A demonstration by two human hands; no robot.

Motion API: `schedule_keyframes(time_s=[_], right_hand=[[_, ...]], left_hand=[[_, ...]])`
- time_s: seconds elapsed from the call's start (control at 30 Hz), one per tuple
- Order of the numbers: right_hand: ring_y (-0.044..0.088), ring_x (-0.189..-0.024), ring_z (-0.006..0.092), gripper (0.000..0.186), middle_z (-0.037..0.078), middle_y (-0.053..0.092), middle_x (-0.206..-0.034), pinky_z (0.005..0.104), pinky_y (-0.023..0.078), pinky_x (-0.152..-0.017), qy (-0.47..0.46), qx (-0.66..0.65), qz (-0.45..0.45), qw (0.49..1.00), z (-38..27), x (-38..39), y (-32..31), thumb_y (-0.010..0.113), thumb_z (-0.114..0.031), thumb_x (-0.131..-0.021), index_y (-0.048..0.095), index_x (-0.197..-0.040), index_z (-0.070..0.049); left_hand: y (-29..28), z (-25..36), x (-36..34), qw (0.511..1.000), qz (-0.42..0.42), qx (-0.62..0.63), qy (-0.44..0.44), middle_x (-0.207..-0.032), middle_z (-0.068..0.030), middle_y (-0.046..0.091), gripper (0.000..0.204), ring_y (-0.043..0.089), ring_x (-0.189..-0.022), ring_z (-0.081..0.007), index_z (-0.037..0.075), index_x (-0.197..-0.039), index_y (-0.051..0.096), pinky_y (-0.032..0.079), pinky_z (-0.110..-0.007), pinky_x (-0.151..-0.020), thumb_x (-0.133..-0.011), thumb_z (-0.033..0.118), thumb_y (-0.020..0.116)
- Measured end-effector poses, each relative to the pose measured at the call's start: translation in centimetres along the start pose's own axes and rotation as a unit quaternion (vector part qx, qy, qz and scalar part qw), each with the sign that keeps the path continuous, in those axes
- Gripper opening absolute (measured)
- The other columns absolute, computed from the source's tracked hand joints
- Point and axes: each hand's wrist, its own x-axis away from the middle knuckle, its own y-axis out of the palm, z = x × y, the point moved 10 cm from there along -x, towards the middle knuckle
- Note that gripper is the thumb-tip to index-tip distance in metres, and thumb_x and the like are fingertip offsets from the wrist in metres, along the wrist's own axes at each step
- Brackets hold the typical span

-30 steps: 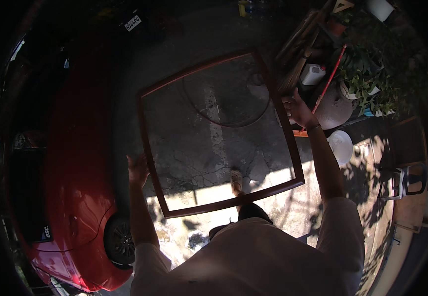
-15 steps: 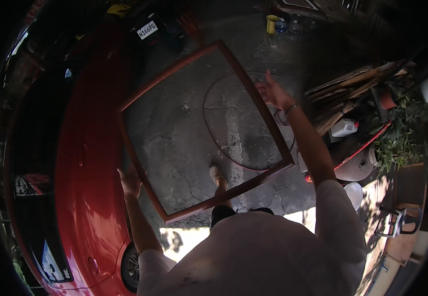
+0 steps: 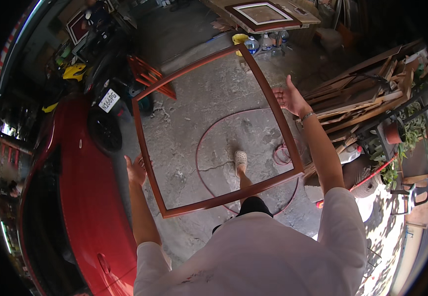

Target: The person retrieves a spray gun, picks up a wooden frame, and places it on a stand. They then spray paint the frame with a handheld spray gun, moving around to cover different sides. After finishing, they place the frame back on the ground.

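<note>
An empty reddish-brown wooden picture frame (image 3: 211, 201) is held out in front of me, above the floor. Through its opening I see concrete, part of a hose and my foot in a beige clog (image 3: 241, 163). My left hand (image 3: 136, 170) supports the left side rail, thumb raised and pointing away, its fingers partly hidden at the rail. On the opposite rail, higher up, my right hand (image 3: 293, 100) bears with its fingertips, thumb up; a bracelet circles that wrist. The frame is slightly tilted, its near right corner toward my right forearm.
A red car (image 3: 83, 197) stands close on my left, with a motorcycle (image 3: 106, 111) beyond it. Ahead, a table (image 3: 309, 18) bears another frame (image 3: 263, 15); bottles (image 3: 267, 42) stand below. Right are stacked wood scraps (image 3: 367, 96) and plants (image 3: 411, 130). A hose (image 3: 199, 143) loops across the floor.
My view has shifted forward, bringing the table, motorcycle and wood pile further into sight. The frame has turned slightly and stays between both hands. The sunlit floor patch has slipped back.
</note>
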Motion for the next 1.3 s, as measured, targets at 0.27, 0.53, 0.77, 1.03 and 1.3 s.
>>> schedule_keyframes(time_s=[0.27,0.53,0.77,1.03,1.3], right_hand=[[0.054,-0.074,0.0107,0.093,-0.003,0.057,-0.084,0.0249,0.044,-0.069,-0.013,-0.043,-0.032,0.999,-10.7,-23.0,-3.2,0.025,-0.091,-0.083,0.063,-0.105,-0.008],[0.057,-0.079,0.0122,0.102,0.001,0.062,-0.093,0.0257,0.047,-0.072,-0.032,-0.089,-0.011,0.995,-20.7,-44.2,-5.7,0.024,-0.089,-0.085,0.06,-0.117,0.001],[0.053,-0.081,0.0143,0.107,0.004,0.056,-0.094,0.0275,0.043,-0.074,-0.062,-0.1,0.063,0.991,-28.4,-62.9,-10.5,0.019,-0.091,-0.084,0.059,-0.115,0.004],[0.054,-0.09,0.0173,0.11,0.006,0.057,-0.102,0.0341,0.045,-0.086,-0.074,-0.187,0.124,0.972,-34.4,-78.7,-16.5,0.017,-0.089,-0.086,0.055,-0.127,0.006],[0.058,-0.092,0.0182,0.106,0.008,0.059,-0.103,0.0339,0.048,-0.083,-0.132,-0.251,0.171,0.944,-42.0,-91.1,-22.6,0.014,-0.085,-0.089,0.055,-0.124,0.006]], left_hand=[[5.8,11.6,-23.4,1.0,-0.01,0.022,-0.016,-0.112,-0.0145,0.063,0.096,0.062,-0.102,-0.0325,-0.001,-0.129,0.054,0.051,-0.043,-0.091,-0.087,0.083,0.036],[12.6,25.5,-45.3,0.999,-0.028,-0.026,0.003,-0.102,-0.014,0.067,0.096,0.066,-0.089,-0.0326,-0.001,-0.122,0.057,0.054,-0.041,-0.082,-0.087,0.084,0.033],[23.1,37.2,-73.5,0.992,-0.072,-0.098,-0.013,-0.102,-0.0104,0.068,0.096,0.066,-0.091,-0.0286,0.001,-0.123,0.059,0.052,-0.039,-0.084,-0.087,0.085,0.032],[37.9,50.8,-102.3,0.955,-0.106,-0.262,-0.092,-0.117,-0.0102,0.065,0.096,0.059,-0.105,-0.0283,0.008,-0.133,0.057,0.039,-0.044,-0.099,-0.088,0.086,0.023],[54.3,59.3,-127.5,0.913,-0.137,-0.377,-0.079,-0.118,-0.0083,0.064,0.101,0.057,-0.104,-0.0264,0.009,-0.134,0.055,0.038,-0.044,-0.096,-0.084,0.09,0.022]])
